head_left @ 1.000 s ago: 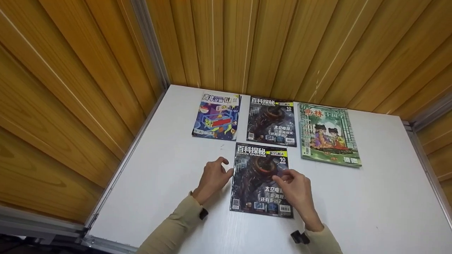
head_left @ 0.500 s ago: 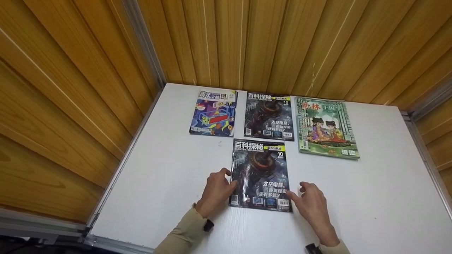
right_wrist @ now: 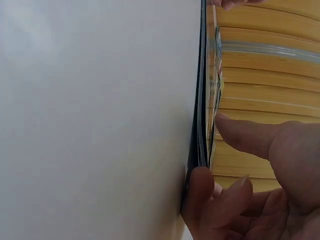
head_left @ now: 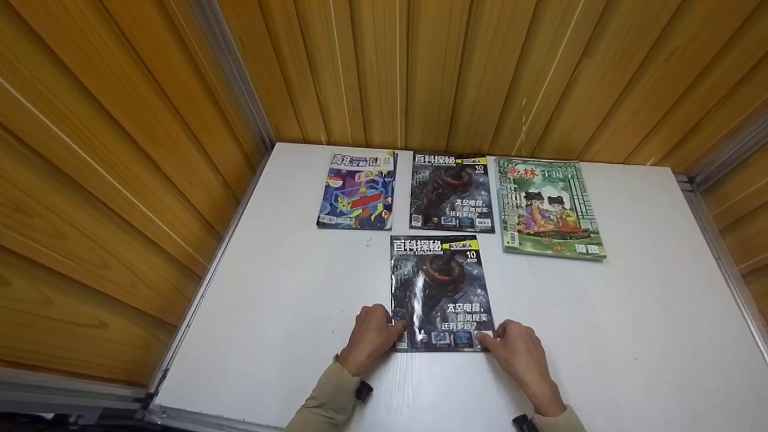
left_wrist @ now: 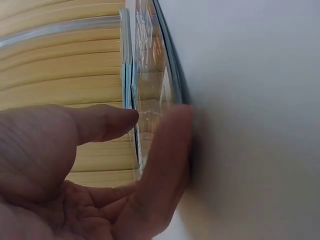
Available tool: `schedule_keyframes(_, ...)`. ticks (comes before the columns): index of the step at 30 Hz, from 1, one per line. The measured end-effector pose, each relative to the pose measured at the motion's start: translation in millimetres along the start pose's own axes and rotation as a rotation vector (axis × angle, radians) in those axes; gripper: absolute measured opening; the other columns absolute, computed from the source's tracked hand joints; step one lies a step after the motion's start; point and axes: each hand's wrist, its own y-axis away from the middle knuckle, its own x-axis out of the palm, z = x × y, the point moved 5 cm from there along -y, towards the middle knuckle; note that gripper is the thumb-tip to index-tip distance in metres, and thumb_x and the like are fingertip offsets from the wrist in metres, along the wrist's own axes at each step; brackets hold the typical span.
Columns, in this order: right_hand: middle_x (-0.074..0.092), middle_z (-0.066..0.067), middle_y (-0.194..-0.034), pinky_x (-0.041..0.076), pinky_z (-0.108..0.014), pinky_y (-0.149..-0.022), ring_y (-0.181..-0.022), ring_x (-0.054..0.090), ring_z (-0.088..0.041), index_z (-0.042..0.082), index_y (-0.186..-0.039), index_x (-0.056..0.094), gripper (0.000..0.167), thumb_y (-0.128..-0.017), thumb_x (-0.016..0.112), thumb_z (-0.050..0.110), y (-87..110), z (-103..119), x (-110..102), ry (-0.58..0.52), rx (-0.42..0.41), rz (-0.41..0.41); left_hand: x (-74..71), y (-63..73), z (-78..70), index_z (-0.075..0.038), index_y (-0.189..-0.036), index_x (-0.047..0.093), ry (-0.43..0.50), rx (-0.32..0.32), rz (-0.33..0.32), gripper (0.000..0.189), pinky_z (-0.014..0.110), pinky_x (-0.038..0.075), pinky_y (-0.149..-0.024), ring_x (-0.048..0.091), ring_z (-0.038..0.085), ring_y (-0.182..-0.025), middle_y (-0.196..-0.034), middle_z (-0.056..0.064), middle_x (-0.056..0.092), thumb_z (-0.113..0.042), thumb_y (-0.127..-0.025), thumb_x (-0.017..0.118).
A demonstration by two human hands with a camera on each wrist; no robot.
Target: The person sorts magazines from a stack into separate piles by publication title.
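A dark magazine (head_left: 444, 282) with a space-elevator cover lies flat on the white table, nearest the person. My left hand (head_left: 367, 337) holds its lower left edge, thumb over the cover and fingers at the side. At the lower right corner, my right hand (head_left: 523, 354) grips the edge, its thumb near the barcode. The left wrist view shows the magazine's edge (left_wrist: 172, 65) with the index finger along it. In the right wrist view the pages (right_wrist: 201, 100) are slightly parted near the curled fingers, and the thumb touches the cover.
Behind lie three more magazines in a row: a purple-blue one (head_left: 357, 192), a matching dark one (head_left: 450, 195) and a thicker green one (head_left: 549, 210). Wood-panel walls (head_left: 360, 72) stand behind and at both sides of the white table (head_left: 270, 300).
Both hands have slid down to the front magazine's lower corners. The right hand has moved from above the cover to its right edge. The magazines shift slightly with the head view.
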Motion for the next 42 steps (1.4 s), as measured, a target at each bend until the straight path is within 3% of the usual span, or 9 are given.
schedule_keyframes(3,0.063,-0.007,-0.069,0.04,-0.029,-0.054,-0.061,0.055,-0.017,-0.002,-0.082,0.069,0.034,-0.091,0.086,0.026,-1.2,5,1,0.017,-0.028,-0.032,2.0,-2.9,-0.1,-0.025,-0.054,0.038,0.015,-0.014,-0.005,0.055,0.025,0.023,-0.043,0.032,0.005,-0.047,-0.053,-0.015,0.033,-0.021,-0.089,0.08)
schedule_keyframes(5,0.061,-0.006,-0.068,0.039,-0.03,-0.054,-0.061,0.055,-0.018,-0.001,-0.079,0.068,0.033,-0.09,0.087,0.024,-2.1,7,0,0.018,-0.037,-0.05,0.0,-1.7,-3.0,-0.021,-0.054,0.046,0.039,-0.008,-0.019,0.049,0.024,0.027,-0.043,0.036,0.005,-0.047,-0.053,-0.013,0.039,-0.018,-0.089,0.081)
schedule_keyframes(10,0.059,-0.004,-0.067,0.039,-0.029,-0.056,-0.062,0.053,-0.017,0.003,-0.073,0.065,0.032,-0.089,0.087,0.021,-1.8,4,3,-0.025,-0.034,-0.032,-7.6,11.7,-11.0,-0.002,-0.076,0.07,0.102,-0.019,-0.027,0.021,0.022,0.042,-0.049,0.055,0.009,-0.052,-0.063,0.001,0.065,-0.012,-0.092,0.08)
schedule_keyframes(15,0.06,-0.004,-0.067,0.04,-0.029,-0.055,-0.061,0.054,-0.016,0.001,-0.075,0.068,0.029,-0.09,0.085,0.018,3.1,-5,8,-0.092,0.015,0.011,-5.5,26.2,-10.0,0.0,-0.087,0.071,0.132,-0.027,0.0,0.018,0.026,0.045,-0.052,0.058,0.01,-0.053,-0.066,0.001,0.066,-0.015,-0.094,0.079)
schedule_keyframes(20,0.068,-0.007,-0.068,0.047,-0.028,-0.05,-0.056,0.061,-0.016,-0.006,-0.094,0.072,0.021,-0.096,0.077,0.013,6.0,-11,13,-0.221,0.082,0.06,2.8,28.0,0.4,0.002,-0.106,0.071,0.183,-0.019,0.079,0.029,0.027,0.043,-0.051,0.054,0.008,-0.056,-0.069,-0.003,0.063,-0.021,-0.092,0.081)
schedule_keyframes(25,0.073,-0.007,-0.071,0.051,-0.027,-0.053,-0.056,0.066,-0.015,-0.009,-0.107,0.071,0.018,-0.099,0.073,0.007,7.5,-13,13,-0.354,0.098,0.066,-6.5,32.9,-7.4,0.003,-0.116,0.066,0.261,-0.05,0.159,0.033,0.024,0.043,-0.05,0.057,0.007,-0.05,-0.067,-0.003,0.065,-0.016,-0.094,0.08)
schedule_keyframes(31,0.073,-0.005,-0.071,0.049,-0.024,-0.054,-0.059,0.066,-0.015,-0.004,-0.101,0.068,0.01,-0.099,0.074,0.004,9.9,-15,9,-0.41,0.109,0.047,-12.3,41.6,-17.6,0.003,-0.117,0.063,0.334,-0.077,0.194,0.028,0.022,0.048,-0.055,0.063,0.008,-0.054,-0.076,0.002,0.069,-0.007,-0.096,0.078)
schedule_keyframes(42,0.073,-0.009,-0.073,0.049,-0.025,-0.056,-0.059,0.066,-0.018,-0.005,-0.1,0.068,0.009,-0.099,0.075,0.002,12.9,-7,-12,-0.431,0.036,-0.028,-22.6,41.7,-31.1,0.005,-0.111,0.062,0.467,0.055,0.129,0.024,0.025,0.057,-0.055,0.071,0.019,-0.058,-0.078,0.006,0.068,-0.002,-0.095,0.079)
